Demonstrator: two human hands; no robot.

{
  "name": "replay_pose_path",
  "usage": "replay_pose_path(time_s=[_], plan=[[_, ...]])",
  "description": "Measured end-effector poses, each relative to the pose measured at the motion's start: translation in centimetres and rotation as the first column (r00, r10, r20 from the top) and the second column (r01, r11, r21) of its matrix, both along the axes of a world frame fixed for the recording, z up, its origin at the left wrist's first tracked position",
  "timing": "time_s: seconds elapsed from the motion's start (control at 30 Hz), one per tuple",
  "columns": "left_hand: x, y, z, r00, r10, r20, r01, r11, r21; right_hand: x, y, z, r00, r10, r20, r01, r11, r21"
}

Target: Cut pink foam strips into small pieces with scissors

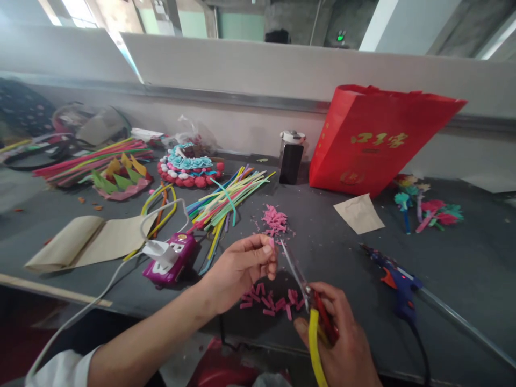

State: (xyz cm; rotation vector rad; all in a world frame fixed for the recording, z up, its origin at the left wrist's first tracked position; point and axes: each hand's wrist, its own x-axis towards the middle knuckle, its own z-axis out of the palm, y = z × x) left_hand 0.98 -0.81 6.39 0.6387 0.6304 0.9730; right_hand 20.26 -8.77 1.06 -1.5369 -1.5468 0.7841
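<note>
Pink foam, that's what you've got pinched: a short pink strip (272, 246) sits between the thumb and forefinger of your left hand (239, 269), fingers closed on it, its tip poking just past your fingertips. Your right hand (342, 333) is wrapped around the red and yellow handles of the scissors (300, 282), the blades pointing up toward that strip and looking slightly parted right beside it, though the tips are too thin to read for sure.

From the head view, the only one you have: keep the strip stub steady and let only a little stand clear of your thumb, so each snip matches the cut pink pieces (270, 303) lying just below your left fingers. A second heap of pink pieces (274, 219) sits beyond your fingertips, toward the bundle of coloured strips (226, 201). I'd say the risk here is your own thumb: the blade is very near it, so feed the strip forward, not the finger. Cut square across, close the blades fully, and let the piece drop onto the dark table (463, 269).

Off to the right of your scissor hand lies the blue glue gun (397, 282), well apart; left of your holding hand, a purple power strip (171, 260) with a white plug. Mind that cable as your wrist shifts.
</note>
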Motion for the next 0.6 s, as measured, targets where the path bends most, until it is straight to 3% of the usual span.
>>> replay_pose_path(time_s=[0.3, 0.6], plan=[[0.34, -0.58, -0.32, 0.999, -0.011, 0.040, 0.012, 1.000, -0.021, 0.08, 0.10, -0.57, 0.996, 0.071, 0.059, -0.074, 0.996, 0.045], [0.68, -0.55, -0.58, 0.997, -0.022, 0.067, 0.026, 0.998, -0.049, 0.31, 0.20, -0.88, 0.997, 0.058, 0.041, -0.056, 0.998, -0.034]])
